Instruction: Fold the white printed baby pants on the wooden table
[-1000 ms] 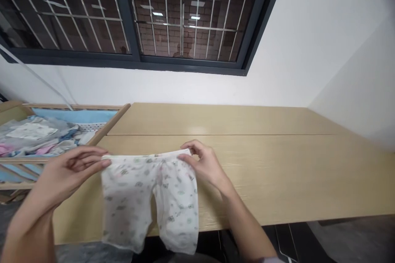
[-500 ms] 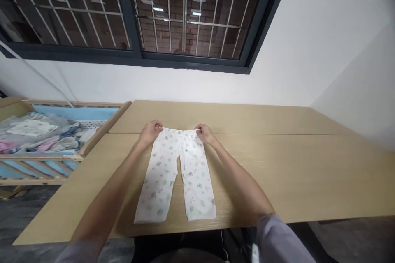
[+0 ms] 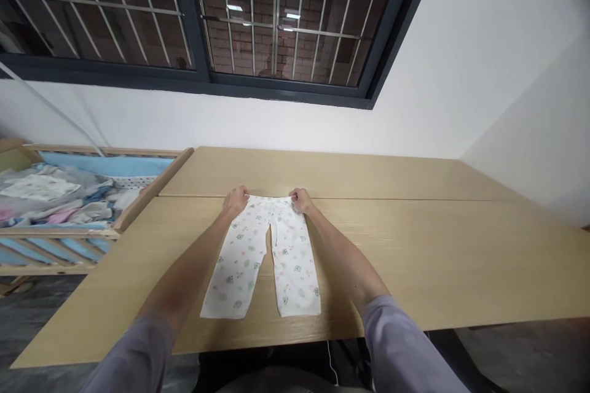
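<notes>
Left hand (image 3: 236, 201) and right hand (image 3: 301, 201) pinch baby trousers (image 3: 244, 258) (laid flat).

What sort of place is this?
Probably a plain indoor workroom for handling baby clothes, rather than a home nursery: a long pale wood table with printed baby trousers on it, a wooden crib of clothes beside it, and a barred window facing brick.

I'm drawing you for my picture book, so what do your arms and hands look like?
Your left hand and right hand are bare, with no gloves, and no watch or band shows on either wrist. Your left sleeve and right sleeve are loose, pale greyish-lilac cloth, with no markings showing.
</notes>
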Action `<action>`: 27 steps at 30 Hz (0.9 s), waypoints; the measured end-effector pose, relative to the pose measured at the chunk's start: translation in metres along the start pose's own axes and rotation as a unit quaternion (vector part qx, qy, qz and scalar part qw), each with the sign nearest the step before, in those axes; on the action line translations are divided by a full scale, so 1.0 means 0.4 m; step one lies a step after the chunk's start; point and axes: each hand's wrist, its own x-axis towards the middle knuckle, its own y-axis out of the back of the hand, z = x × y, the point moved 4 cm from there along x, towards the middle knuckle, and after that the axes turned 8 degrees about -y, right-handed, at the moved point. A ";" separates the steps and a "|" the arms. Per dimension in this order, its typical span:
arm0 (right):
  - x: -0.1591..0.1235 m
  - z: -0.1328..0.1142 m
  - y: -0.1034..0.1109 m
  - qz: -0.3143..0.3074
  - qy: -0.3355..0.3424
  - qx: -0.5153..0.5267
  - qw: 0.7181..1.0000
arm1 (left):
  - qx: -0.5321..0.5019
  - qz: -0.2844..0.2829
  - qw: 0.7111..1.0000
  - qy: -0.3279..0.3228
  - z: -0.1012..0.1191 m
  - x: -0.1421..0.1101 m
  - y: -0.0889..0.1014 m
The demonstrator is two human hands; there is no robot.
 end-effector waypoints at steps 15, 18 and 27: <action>-0.008 0.010 0.049 -0.049 -0.071 -0.046 0.995 | 0.044 -0.237 0.928 -0.283 0.423 -0.557 -0.159; -0.012 0.006 0.046 -0.054 -0.075 -0.051 0.994 | 0.061 -0.253 0.919 -0.295 0.437 -0.601 -0.198; -0.015 -0.011 0.049 -0.031 -0.077 -0.009 0.996 | 0.020 -0.235 0.931 -0.281 0.431 -0.606 -0.166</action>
